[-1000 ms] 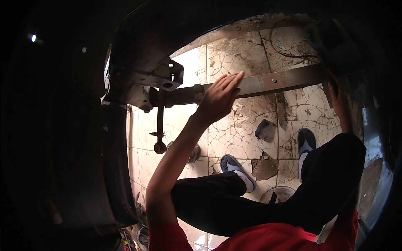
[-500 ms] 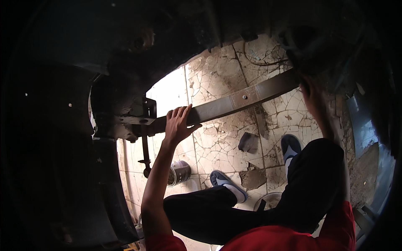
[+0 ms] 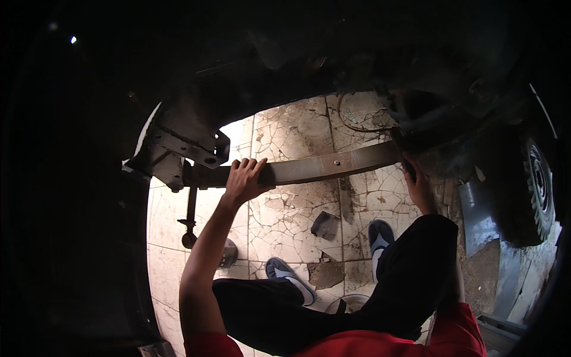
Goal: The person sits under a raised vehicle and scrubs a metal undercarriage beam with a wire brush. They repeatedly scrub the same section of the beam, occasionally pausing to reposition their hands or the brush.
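A long, slightly bowed metal leaf spring (image 3: pixel 303 169) spans the view beneath the dark underside of a vehicle, with a small bolt head (image 3: pixel 336 162) near its middle. My left hand (image 3: pixel 244 179) is closed over the spring's left part, fingers across the top and thumb along the lower edge. At its right end my right hand (image 3: pixel 420 189) grips upward, fingers partly lost in shadow beside a dark upright piece. Left of my left hand, a bracket with holes (image 3: pixel 208 156) sits by the spring's end, and a dark rod (image 3: pixel 191 208) with a ringed end hangs down.
Cracked pale floor tiles (image 3: pixel 285 217) lie below, with a dark block (image 3: pixel 325 225), a can (image 3: pixel 228 254) and a round dish (image 3: pixel 355 302) near my feet. A treaded wheel (image 3: pixel 539 190) and bluish sheet metal (image 3: pixel 477 217) are on the right.
The view has shifted, bringing the wheel in at right. My left thumb, stuck out before, now lies against the spring. My right hand stays by its right end, its fingers showing more clearly.
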Action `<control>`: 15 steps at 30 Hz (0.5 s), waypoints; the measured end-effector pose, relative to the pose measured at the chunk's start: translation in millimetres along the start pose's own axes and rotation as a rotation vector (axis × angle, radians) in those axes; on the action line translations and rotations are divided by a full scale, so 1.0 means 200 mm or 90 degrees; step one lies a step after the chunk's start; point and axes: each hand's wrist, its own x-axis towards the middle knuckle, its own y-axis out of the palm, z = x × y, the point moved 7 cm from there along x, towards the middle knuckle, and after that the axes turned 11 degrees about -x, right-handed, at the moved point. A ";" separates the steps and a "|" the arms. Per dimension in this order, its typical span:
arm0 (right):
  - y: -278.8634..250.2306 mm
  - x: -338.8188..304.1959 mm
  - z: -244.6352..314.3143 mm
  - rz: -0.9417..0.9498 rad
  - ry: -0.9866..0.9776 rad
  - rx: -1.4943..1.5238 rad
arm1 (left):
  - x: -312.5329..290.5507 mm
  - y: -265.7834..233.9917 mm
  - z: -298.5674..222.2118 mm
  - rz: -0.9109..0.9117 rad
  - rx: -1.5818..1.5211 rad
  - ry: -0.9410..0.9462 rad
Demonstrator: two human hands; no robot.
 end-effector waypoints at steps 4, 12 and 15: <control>-0.01 -0.01 -0.05 -0.023 -0.003 -0.025 | 0.01 0.02 -0.03 0.006 0.027 0.002; -0.03 0.00 0.01 0.030 0.019 -0.024 | -0.02 0.07 0.02 0.008 0.026 -0.026; -0.03 0.00 -0.01 0.066 0.059 -0.030 | -0.01 0.07 0.00 0.009 0.019 -0.030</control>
